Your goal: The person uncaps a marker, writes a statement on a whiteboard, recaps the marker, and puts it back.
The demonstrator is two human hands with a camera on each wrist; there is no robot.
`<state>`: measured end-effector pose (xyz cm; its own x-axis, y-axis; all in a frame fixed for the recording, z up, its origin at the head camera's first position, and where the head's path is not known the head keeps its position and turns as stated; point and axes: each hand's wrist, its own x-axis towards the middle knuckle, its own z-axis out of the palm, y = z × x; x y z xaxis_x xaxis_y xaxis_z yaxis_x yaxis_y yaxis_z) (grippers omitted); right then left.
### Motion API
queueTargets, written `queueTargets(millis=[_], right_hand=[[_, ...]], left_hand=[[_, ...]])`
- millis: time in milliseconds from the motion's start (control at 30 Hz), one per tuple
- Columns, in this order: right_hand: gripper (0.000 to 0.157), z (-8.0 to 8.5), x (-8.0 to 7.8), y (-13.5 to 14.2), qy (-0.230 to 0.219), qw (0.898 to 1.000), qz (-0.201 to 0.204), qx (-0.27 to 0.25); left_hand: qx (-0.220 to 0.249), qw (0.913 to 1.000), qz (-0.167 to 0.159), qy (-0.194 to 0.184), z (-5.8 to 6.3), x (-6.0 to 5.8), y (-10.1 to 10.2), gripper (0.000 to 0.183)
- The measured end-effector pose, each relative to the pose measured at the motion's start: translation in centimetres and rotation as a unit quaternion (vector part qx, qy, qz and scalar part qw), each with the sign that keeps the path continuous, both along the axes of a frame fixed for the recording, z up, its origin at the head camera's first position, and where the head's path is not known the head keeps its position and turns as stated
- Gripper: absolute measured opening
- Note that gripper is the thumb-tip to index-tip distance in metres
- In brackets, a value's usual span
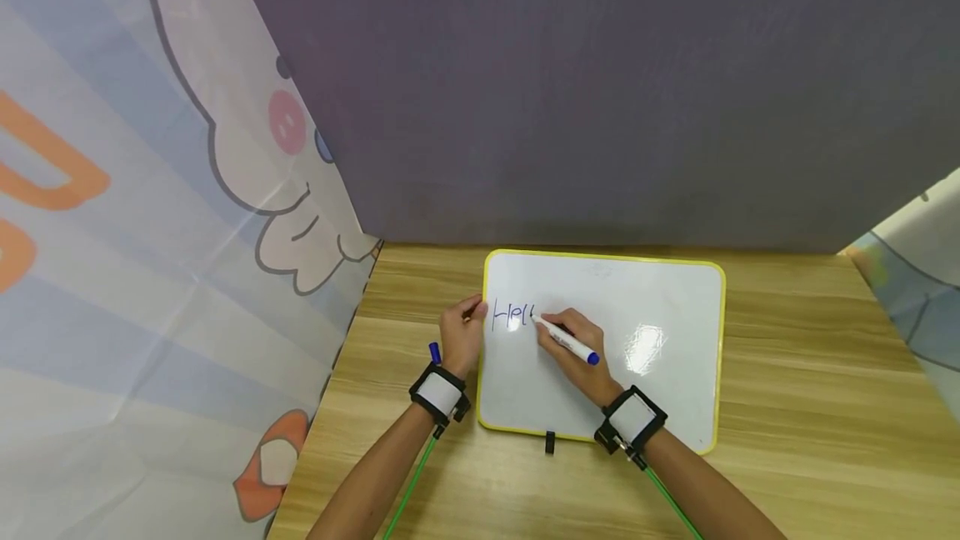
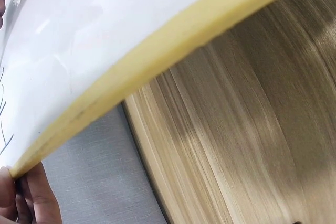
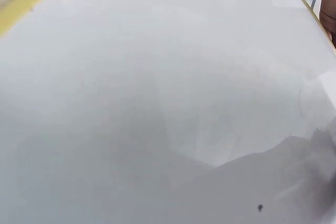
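A whiteboard [image 1: 600,282] with a yellow rim lies on the table, blue handwriting [image 1: 512,315] at its upper left reading roughly "Hell". My right hand [image 1: 577,348] holds a white marker [image 1: 567,338] with a blue end, its tip at the last letter. My left hand [image 1: 461,332] pinches the board's left edge. In the left wrist view, thumb and fingers [image 2: 42,198] grip the yellow rim [image 2: 142,66] from both sides. The right wrist view is mostly white board surface [image 3: 157,93]; the marker does not show there.
A blue marker cap [image 1: 434,352] appears beside the left wrist. A small black piece [image 1: 550,442] sits at the board's lower edge. The wooden table [image 1: 817,407] meets a grey panel [image 1: 600,107] behind, with a printed cartoon sheet [image 1: 187,273] at left. Green cables [image 1: 412,482] trail from the wrist straps.
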<state>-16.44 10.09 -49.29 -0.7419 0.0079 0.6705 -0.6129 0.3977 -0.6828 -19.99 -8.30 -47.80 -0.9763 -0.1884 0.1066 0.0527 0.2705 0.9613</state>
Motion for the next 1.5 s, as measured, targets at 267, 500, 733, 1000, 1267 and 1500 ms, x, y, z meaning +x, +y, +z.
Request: queueTargets(millis=[267,500,733,1000,1267,1500], right_hand=[[0.014,-0.7,0.4,0.0,-0.017,1.0,-0.003,0.022],[0.014,-0.8,0.9,0.0,-0.038,0.999,-0.008,0.012],[0.013,0.8,1.7,-0.4,-0.05,0.999,-0.014,0.01],[0.012,-0.3,0.7,0.7,-0.049,0.998,-0.025,0.003],[0.013,-0.5,0.6,0.5,-0.061,0.998,-0.031,0.006],[0.014,-0.5,0.6,0.5,-0.043,0.998,-0.034,0.011]], left_hand=[[-0.003,0.9999,0.001,0.011,0.0,-0.3,0.0,0.02],[-0.005,0.9999,0.0,0.009,0.0,-0.2,0.1,0.02],[-0.003,0.9999,0.006,0.013,-0.2,-0.3,0.0,0.018],[0.001,0.9999,0.006,0.014,-0.4,-0.3,0.1,0.018],[0.004,1.0,0.006,-0.001,0.0,-0.2,0.1,0.019],[0.0,0.9999,0.009,0.007,-0.1,-0.3,0.1,0.019]])
